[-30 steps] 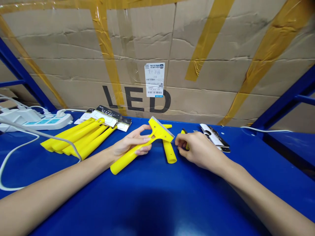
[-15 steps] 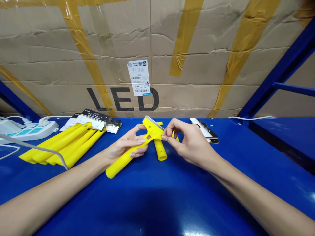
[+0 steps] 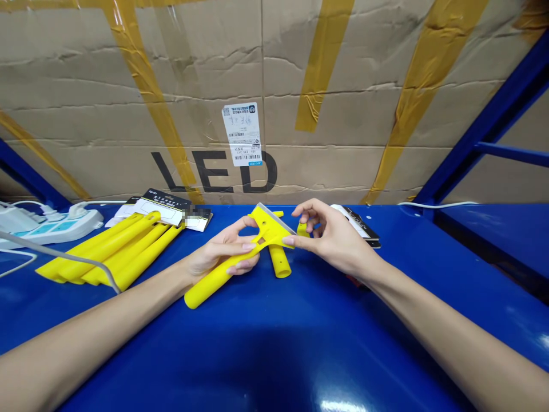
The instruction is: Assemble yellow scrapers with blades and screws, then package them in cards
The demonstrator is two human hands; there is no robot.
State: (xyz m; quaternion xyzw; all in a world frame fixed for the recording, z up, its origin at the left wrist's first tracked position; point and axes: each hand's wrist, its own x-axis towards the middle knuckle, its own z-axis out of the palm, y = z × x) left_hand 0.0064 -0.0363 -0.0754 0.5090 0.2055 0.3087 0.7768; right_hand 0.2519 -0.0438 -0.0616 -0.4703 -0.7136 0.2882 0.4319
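My left hand [image 3: 229, 247] grips a yellow scraper [image 3: 206, 286] by the upper handle, its thumb on top. The wide head points up and right, and a thin metal blade [image 3: 277, 218] runs along its far edge. At the head's right corner, the thumb of my right hand [image 3: 337, 234] touches the scraper; the fingers are raised and apart from the thumb. Behind the held scraper lies a second yellow tool [image 3: 282, 263], its upper part mostly hidden. A small yellow piece [image 3: 303, 230] shows behind my right fingers.
Several yellow handles [image 3: 128, 249] with printed cards [image 3: 160, 207] lie at the left, crossed by a grey cable [image 3: 86, 262]. A white power strip [image 3: 55, 232] is beyond them. More cards [image 3: 360, 226] lie behind my right hand. A taped cardboard box [image 3: 343, 160] stands along the back.
My right fingers have opened from a pinch at the scraper's corner and lifted away, leaving the thumb there. The scraper head has tilted slightly, showing more of the blade. My left hand keeps its grip.
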